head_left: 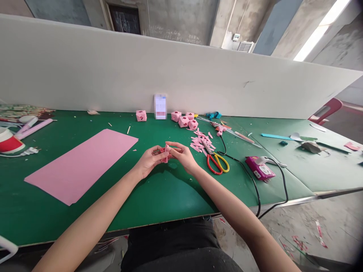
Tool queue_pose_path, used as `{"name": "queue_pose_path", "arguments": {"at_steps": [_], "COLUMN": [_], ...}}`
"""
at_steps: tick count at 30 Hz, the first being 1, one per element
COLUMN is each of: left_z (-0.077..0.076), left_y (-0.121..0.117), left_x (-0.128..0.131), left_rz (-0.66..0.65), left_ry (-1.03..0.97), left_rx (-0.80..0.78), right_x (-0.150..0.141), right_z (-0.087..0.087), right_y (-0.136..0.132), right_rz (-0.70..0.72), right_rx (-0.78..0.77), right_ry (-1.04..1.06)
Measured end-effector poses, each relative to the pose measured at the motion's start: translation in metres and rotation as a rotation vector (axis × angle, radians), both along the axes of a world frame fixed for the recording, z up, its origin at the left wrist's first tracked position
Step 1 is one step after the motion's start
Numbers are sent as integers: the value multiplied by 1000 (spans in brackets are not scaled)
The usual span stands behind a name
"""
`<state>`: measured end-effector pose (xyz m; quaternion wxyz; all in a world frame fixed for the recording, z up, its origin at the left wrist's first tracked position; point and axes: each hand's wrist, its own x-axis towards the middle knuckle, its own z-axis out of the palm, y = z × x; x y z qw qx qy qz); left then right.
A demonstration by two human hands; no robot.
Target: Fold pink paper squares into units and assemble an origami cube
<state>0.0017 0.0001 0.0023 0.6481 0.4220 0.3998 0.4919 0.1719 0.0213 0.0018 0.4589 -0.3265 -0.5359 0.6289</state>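
Both hands meet over the green table (pixel 159 196), gripping a small folded pink paper piece (pixel 166 155) with reddish parts. My left hand (pixel 149 161) is closed on its left side, thumb and fingers pinching it. From the right, my right hand (pixel 183 154) pinches the same piece near its top; the fingers hide much of its shape. Beyond the hands stand several faceted pink paper balls (pixel 183 121), with a single one (pixel 141 116) farther left. Small pink paper strips (pixel 200 142) lie in a loose heap right of my right hand, beside scissors (pixel 217 163) with red and yellow handles.
A large pink paper sheet (pixel 82 166) lies at left. A phone (pixel 160 107) leans on the white partition (pixel 113 68). At right are a pink glue gun (pixel 220 129), its black cord and a purple power socket (pixel 260 168). A red-and-white roll (pixel 10 143) sits far left.
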Motion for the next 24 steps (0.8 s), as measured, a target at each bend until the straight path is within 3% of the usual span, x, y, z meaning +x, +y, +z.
{"name": "queue_pose_path", "arguments": {"at_steps": [3,10,24], "left_z": [3,3,-6], "left_y": [-3,-6,-1], "left_x": [4,6,1], "left_rz": [33,-29,-39], "left_ry": [50,78,9], "left_rx": [50,87,-3], "right_x": [-3,-2,-6], "right_z": [0,0,0], "right_y": [-1,1,-1], "right_rz": [-36,-80,-136], "right_rx": [-25,-21,-25], "right_ry": [20,21,35]}}
